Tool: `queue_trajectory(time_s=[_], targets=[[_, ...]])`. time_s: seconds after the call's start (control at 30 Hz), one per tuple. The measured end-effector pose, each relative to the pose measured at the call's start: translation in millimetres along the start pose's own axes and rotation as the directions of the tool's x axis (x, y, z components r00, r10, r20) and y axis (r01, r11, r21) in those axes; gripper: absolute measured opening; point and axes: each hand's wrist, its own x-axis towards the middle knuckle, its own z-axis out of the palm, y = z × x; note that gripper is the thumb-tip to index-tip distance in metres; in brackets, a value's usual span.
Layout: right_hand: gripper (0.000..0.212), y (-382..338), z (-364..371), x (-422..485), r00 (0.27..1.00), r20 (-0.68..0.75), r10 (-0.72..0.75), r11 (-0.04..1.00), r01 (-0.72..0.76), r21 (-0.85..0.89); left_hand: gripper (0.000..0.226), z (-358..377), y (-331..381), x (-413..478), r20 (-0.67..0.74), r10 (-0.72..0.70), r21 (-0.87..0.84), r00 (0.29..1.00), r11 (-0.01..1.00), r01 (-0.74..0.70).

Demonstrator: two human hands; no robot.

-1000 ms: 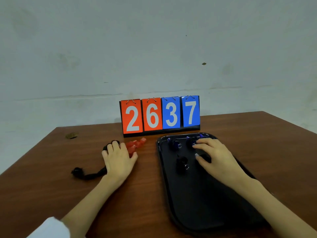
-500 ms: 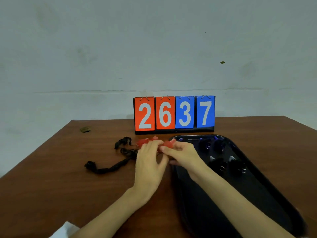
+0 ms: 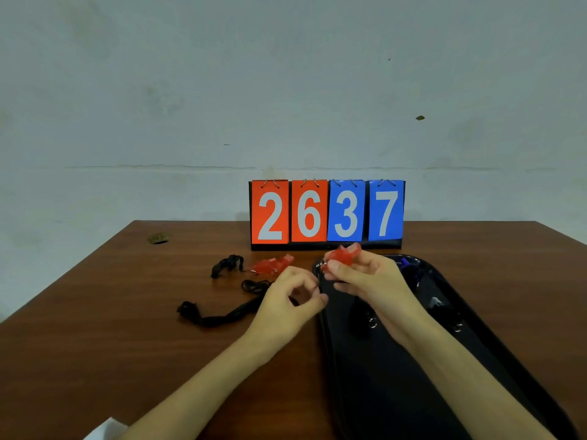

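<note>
Small translucent red whistle (image 3: 344, 256) held aloft, tilted

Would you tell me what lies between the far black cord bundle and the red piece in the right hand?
In the head view, a second red piece lies on the table between the cord bundle and the held red piece.

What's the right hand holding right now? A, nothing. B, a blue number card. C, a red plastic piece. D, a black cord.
C: the right hand pinches a red plastic piece, raised over the far end of the black tray.
</note>
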Motion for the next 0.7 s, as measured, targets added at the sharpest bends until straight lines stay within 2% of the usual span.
queue_trajectory(time_s=[0.1,0.17,0.27,0.4,0.47,0.57,0.63,0.7], targets=[[0.027,1,-4,0,0.995,-0.097,-0.038,0.990,0.051,0.133,0.024,-10,2,6,0.006,-0.121,-0.184,0.993,0.975,0.120],[0.029,4,-4,-1,0.992,-0.104,-0.078,0.986,0.092,0.141,0.021,-14,3,8,-0.002,-0.151,-0.261,0.989,0.954,0.145],[0.026,6,-1,-2,0.984,-0.121,-0.132,0.968,0.154,0.199,0.016,-18,4,12,-0.039,-0.187,-0.215,0.982,0.961,0.174],[0.024,-2,-11,0,0.985,-0.111,-0.132,0.846,0.170,0.505,0.014,-30,2,19,-0.042,-0.228,-0.126,0.973,0.967,0.221],[0.027,-5,-18,0,0.986,-0.145,-0.084,0.795,0.154,0.586,0.011,-40,-3,22,-0.077,-0.279,-0.150,0.957,0.952,0.266],[0.030,-8,-23,0,0.971,-0.237,-0.029,0.848,0.150,0.509,0.008,-61,-11,27,-0.176,-0.391,-0.311,0.903,0.893,0.326],[0.030,-9,-23,1,0.954,-0.292,-0.062,0.910,0.174,0.377,0.009,-73,-15,29,-0.169,-0.451,-0.432,0.877,0.833,0.345],[0.027,-8,-21,1,0.935,-0.340,-0.101,0.948,0.194,0.252,0.008,-79,-16,30,-0.140,-0.491,-0.483,0.860,0.792,0.373]])
